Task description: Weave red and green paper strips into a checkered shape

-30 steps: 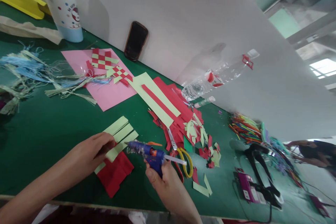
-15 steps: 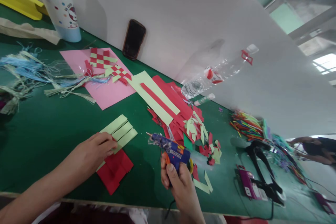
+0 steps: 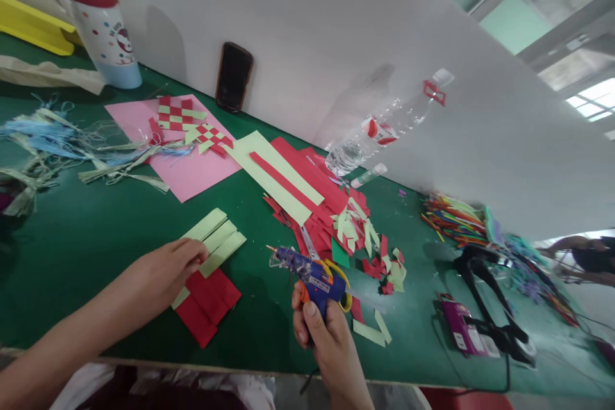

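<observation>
My right hand (image 3: 319, 327) is wrapped round the handle of a blue glue gun (image 3: 314, 278) with an orange trigger. Its nozzle points left, and clear glue strands cling to the front. My left hand (image 3: 177, 262) has its fingers curled and pinched at the join of two slit papers. The pale green paper (image 3: 223, 240) spreads its strips beyond my fingertips, while the folded red paper (image 3: 211, 301) lies on the near side. My fingers hide where the two papers meet. A gap of green table separates the nozzle from the papers.
Scissors (image 3: 346, 301) with yellow handles lie behind the glue gun. Paper scraps (image 3: 350, 227), a pink sheet (image 3: 185, 182) and tassels (image 3: 43, 134) are farther back. A phone (image 3: 234, 77), plastic bottle (image 3: 379, 131) and tumbler (image 3: 103, 32) stand by the wall. Black straps (image 3: 490, 301) lie right.
The camera view has shifted slightly. My left fingers have moved a little on the papers and still pinch them. The glue gun stays in my right hand, almost in the same place.
</observation>
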`<state>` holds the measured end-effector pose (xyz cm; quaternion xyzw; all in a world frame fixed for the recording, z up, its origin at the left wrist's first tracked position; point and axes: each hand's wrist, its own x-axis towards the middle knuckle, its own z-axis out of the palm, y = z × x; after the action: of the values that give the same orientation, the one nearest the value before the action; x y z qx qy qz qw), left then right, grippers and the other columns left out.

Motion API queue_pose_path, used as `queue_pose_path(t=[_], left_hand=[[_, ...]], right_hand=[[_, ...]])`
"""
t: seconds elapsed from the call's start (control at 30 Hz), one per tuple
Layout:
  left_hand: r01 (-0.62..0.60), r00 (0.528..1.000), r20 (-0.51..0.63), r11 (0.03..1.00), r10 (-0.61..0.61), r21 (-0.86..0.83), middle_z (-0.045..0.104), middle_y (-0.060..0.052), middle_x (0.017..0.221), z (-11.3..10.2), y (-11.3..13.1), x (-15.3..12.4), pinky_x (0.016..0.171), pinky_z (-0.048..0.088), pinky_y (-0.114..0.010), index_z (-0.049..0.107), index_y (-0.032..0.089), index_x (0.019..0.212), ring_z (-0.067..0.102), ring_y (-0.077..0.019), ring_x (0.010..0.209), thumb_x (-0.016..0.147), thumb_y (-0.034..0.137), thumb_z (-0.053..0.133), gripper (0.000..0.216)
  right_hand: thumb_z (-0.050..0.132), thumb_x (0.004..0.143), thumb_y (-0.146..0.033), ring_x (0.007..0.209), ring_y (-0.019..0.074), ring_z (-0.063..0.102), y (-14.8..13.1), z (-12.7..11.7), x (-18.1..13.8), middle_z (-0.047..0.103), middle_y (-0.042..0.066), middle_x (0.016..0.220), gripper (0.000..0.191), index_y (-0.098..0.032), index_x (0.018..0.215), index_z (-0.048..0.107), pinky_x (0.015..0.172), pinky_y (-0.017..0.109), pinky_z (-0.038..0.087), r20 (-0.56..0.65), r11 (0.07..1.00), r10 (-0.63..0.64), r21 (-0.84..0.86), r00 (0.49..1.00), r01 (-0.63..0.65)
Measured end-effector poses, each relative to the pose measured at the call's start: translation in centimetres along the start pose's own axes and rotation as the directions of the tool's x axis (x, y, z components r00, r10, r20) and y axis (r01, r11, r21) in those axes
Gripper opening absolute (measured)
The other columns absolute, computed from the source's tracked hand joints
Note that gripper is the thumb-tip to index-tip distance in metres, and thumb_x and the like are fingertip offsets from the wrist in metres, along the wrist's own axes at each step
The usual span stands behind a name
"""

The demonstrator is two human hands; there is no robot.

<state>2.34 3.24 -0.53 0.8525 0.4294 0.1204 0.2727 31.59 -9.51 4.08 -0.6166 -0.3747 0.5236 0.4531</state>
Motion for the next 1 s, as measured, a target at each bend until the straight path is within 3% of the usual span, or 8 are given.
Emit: queue_pose_path(t=[0.13,0.27,0.37,0.43,0.57,0.8,1.0], left_hand=[[0.033,0.993,-0.115,0.999,-0.037,-0.04,0.074,-0.003,0.113,-1.3,-0.6,-1.4,0.075,0.052,-0.027,0.068,0.029,0.112,0.071,-0.0192,0.092,0.105,0.035,0.035,0.034],[-0.062,0.972,-0.213,0.981,0.102,0.185,0.072,-0.007,0.123,-0.7,-0.2,-2.4,0.099,0.051,-0.043,0.069,0.03,0.123,0.066,-0.0287,0.115,0.104,0.039,0.044,0.033],[-0.126,0.946,-0.24,0.927,0.22,0.352,0.06,-0.011,0.149,0.7,0.0,-2.8,0.121,0.031,-0.06,0.062,0.033,0.138,0.05,-0.0365,0.142,0.101,0.041,0.053,0.038],[-0.148,0.936,-0.24,0.907,0.257,0.394,0.05,-0.01,0.16,1.4,0.0,-3.0,0.126,0.015,-0.066,0.059,0.036,0.141,0.04,-0.0388,0.151,0.1,0.04,0.057,0.042],[-0.111,0.956,-0.21,0.915,0.205,0.388,0.048,-0.005,0.163,2.0,-0.1,-3.1,0.127,0.012,-0.067,0.056,0.039,0.143,0.037,-0.0395,0.153,0.1,0.038,0.057,0.043],[-0.13,0.952,-0.2,0.9,0.231,0.417,0.049,-0.007,0.163,1.8,0.1,-3.1,0.127,0.008,-0.068,0.051,0.039,0.148,0.035,-0.038,0.155,0.101,0.038,0.055,0.047],[-0.145,0.969,-0.143,0.93,0.203,0.338,0.063,-0.003,0.151,1.4,0.4,-3.0,0.128,0.003,-0.066,0.05,0.039,0.149,0.05,-0.0352,0.145,0.1,0.036,0.059,0.05]], right_hand=[[0.06,0.1,-0.062,0.056,0.0102,0.047,0.4,-0.3,-0.1,0.059,0.002,0.078,0.046,-0.017,0.109,0.065,0.051,0.025,0.038,0.008,1.0,-0.006,0.004,1.0,0.006],[0.059,0.1,-0.062,0.057,0.0106,0.047,0.7,-0.3,-0.1,0.057,0.0,0.074,0.046,-0.017,0.109,0.064,0.051,0.025,0.038,0.02,1.0,0.002,0.018,1.0,-0.002],[0.059,0.1,-0.063,0.057,0.011,0.047,0.8,-0.2,-0.3,0.057,0.0,0.075,0.048,-0.017,0.11,0.063,0.052,0.025,0.038,0.021,1.0,0.005,0.027,1.0,-0.006],[0.059,0.099,-0.064,0.058,0.0105,0.047,0.7,-0.2,-0.5,0.06,0.003,0.082,0.049,-0.017,0.111,0.063,0.052,0.025,0.039,0.012,1.0,0.003,0.022,1.0,-0.004],[0.058,0.1,-0.064,0.058,0.0095,0.046,0.4,-0.1,-0.7,0.06,0.003,0.085,0.048,-0.017,0.109,0.063,0.054,0.025,0.039,0.027,1.0,0.02,0.005,0.999,-0.02],[0.059,0.099,-0.065,0.058,0.0108,0.045,0.8,-0.2,-0.6,0.056,0.001,0.078,0.051,-0.017,0.111,0.064,0.053,0.025,0.039,0.018,0.999,0.034,0.026,0.999,-0.034],[0.06,0.099,-0.064,0.059,0.0109,0.048,0.8,0.0,-0.7,0.06,0.003,0.083,0.049,-0.016,0.11,0.065,0.053,0.025,0.04,0.016,0.999,0.04,0.006,0.999,-0.04]])
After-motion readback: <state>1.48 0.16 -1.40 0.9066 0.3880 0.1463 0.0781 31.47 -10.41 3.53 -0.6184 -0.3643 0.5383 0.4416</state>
